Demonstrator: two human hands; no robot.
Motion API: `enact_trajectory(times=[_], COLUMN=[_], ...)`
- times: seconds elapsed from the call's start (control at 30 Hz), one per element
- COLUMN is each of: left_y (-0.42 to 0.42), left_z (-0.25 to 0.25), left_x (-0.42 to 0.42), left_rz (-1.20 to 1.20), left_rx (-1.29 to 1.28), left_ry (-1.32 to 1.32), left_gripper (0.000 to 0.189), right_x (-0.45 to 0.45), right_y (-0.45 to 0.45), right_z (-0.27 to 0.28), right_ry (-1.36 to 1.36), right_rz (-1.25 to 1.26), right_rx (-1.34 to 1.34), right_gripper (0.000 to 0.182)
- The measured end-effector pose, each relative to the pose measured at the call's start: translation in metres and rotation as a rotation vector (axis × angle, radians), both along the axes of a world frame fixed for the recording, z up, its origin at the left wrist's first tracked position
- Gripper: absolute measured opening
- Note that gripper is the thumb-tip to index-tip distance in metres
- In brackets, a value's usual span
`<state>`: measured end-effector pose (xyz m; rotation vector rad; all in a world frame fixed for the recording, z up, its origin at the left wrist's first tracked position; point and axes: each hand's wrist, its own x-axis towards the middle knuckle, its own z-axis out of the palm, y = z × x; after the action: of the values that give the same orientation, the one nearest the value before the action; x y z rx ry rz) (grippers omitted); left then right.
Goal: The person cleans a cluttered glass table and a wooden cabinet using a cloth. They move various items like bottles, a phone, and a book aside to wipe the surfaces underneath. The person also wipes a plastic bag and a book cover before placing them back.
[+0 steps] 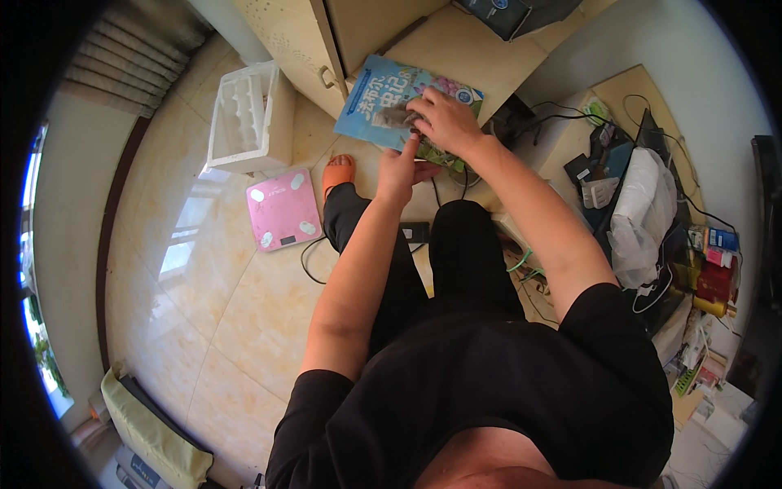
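A blue picture-covered book [357, 119] with large white writing lies partly on a cream cabinet shelf [421, 49], its near edge jutting out over the floor. My left hand [398, 174] grips that near edge, thumb on the cover and fingers beneath. Bunched under the fingers of my right hand [449, 122] is a crumpled greyish cloth [394, 116], pressed against the cover. The fingers hide part of the cloth and of the cover's picture.
Left of the cabinet stand a white foam box [278, 122] and a pink bathroom scale [284, 211] on the tiled floor. A dark bag [498, 15] sits farther back on the shelf. At right, plastic wrapping [641, 208], cables and small boxes crowd a low surface.
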<state>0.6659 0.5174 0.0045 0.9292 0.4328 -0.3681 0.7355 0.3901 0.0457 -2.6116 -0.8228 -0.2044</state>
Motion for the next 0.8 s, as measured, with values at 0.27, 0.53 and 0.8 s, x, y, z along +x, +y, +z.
enact_trajectory(times=[0.27, 0.53, 0.8], left_y=[-0.004, -0.008, -0.008], left_z=[0.004, -0.001, 0.006], left_x=[-0.004, -0.008, -0.009], left_rz=[0.013, 0.051, -0.003], left_rx=[0.038, 0.024, -0.031], left_ry=[0.015, -0.03, -0.065], left_gripper=[0.045, 0.036, 0.041], right_x=[0.07, -0.02, 0.029], right_y=[-0.04, -0.018, -0.078], right_z=[-0.022, 0.008, -0.013], right_ry=[-0.207, -0.135, -0.224], right_rz=[-0.362, 0.086, -0.138], right_rx=[-0.056, 0.029, -0.251], right_gripper=[0.024, 0.028, 0.024])
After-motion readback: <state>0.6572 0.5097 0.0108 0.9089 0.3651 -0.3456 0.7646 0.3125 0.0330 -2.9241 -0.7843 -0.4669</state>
